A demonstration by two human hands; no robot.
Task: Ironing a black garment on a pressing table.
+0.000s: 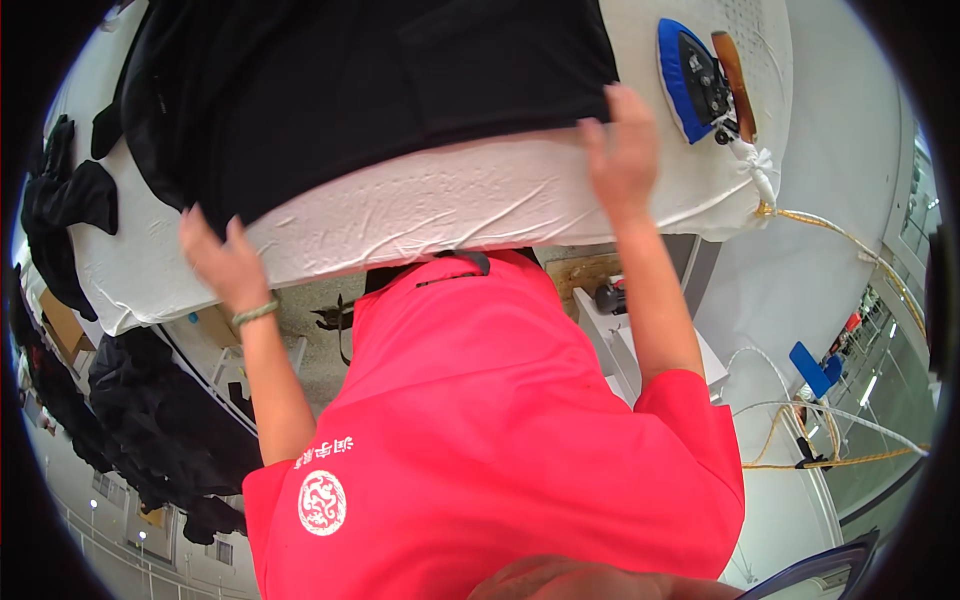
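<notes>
A black garment [350, 90] lies spread over the white cloth-covered pressing table [420, 200], its near hem curving across the cloth. My left hand [222, 262] is at the garment's near left corner, thumb and fingers apart, slightly blurred. At the hem's right corner is my right hand [626, 155], its thumb and fingers also spread, fingertips by the black edge. Neither hand shows cloth pinched between its fingers. To the right of the right hand rests an iron [700, 82] with a blue-edged sole and a brown wooden handle.
White and yellow hoses [845, 232] run off the table's right corner from the iron. More black garments [160, 410] hang or lie at the left, and a dark cloth piece [75, 200] drapes over the left table edge. A white unit [605, 335] stands below the table.
</notes>
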